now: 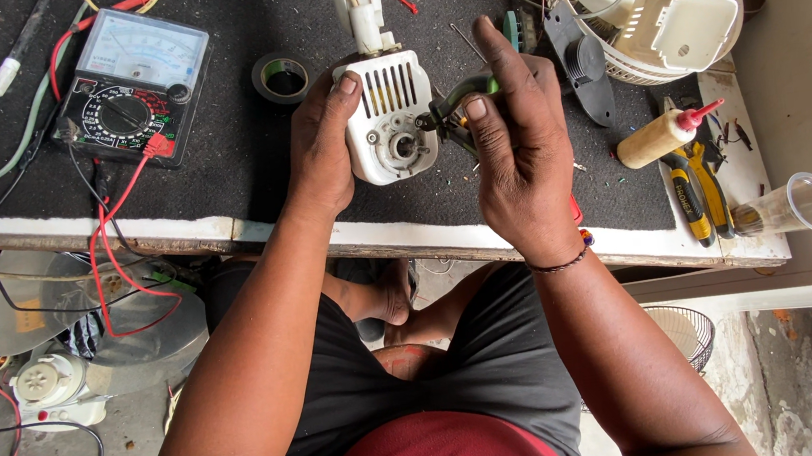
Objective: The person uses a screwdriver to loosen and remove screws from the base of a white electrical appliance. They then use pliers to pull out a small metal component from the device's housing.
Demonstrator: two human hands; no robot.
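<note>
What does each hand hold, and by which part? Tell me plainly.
The left hand holds the white motor housing by its left side. The right hand holds green-handled pliers by the handles, their tip at the housing's front.

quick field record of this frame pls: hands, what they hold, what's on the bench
left hand: grips the white motor housing, vented face up
right hand: holds green-handled pliers, tip at the housing's edge
surface: black mat on the workbench
left of housing: tape roll, analog multimeter with red and black leads
right of housing: glue bottle, yellow pliers, clear plastic cup, white fan grille
</note>
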